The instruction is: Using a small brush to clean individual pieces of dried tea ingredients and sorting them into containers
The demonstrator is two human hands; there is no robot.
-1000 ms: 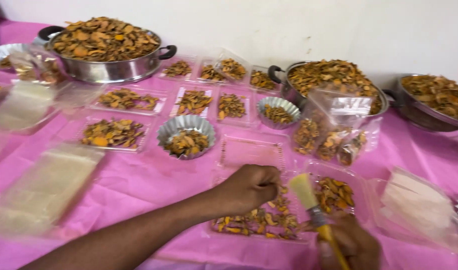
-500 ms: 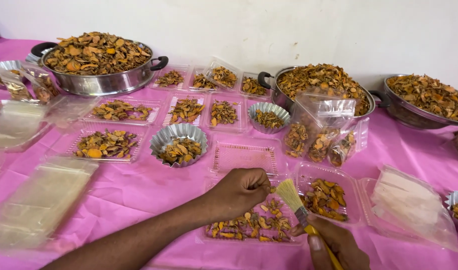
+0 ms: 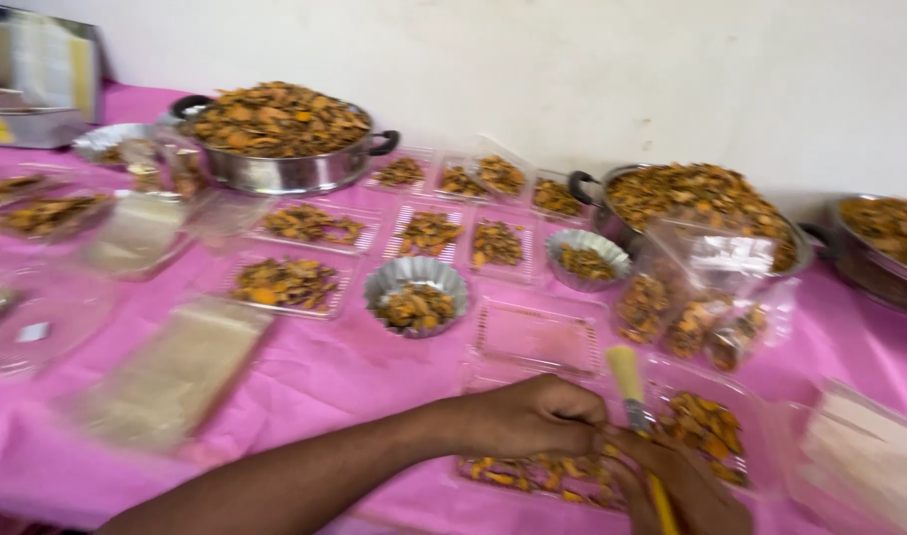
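Right hand (image 3: 677,485) grips a yellow brush (image 3: 640,421) upright; left hand (image 3: 533,416), fingers curled, presses the tray of orange slices (image 3: 533,474) at six o'clock on the counter (image 3: 325,381); brushing looks underway, needing steady strokes

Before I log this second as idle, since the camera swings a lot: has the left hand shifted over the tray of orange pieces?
No. The left hand rests at the same near tray, just below the empty clear tray, beside the brush; the camera shifted instead.
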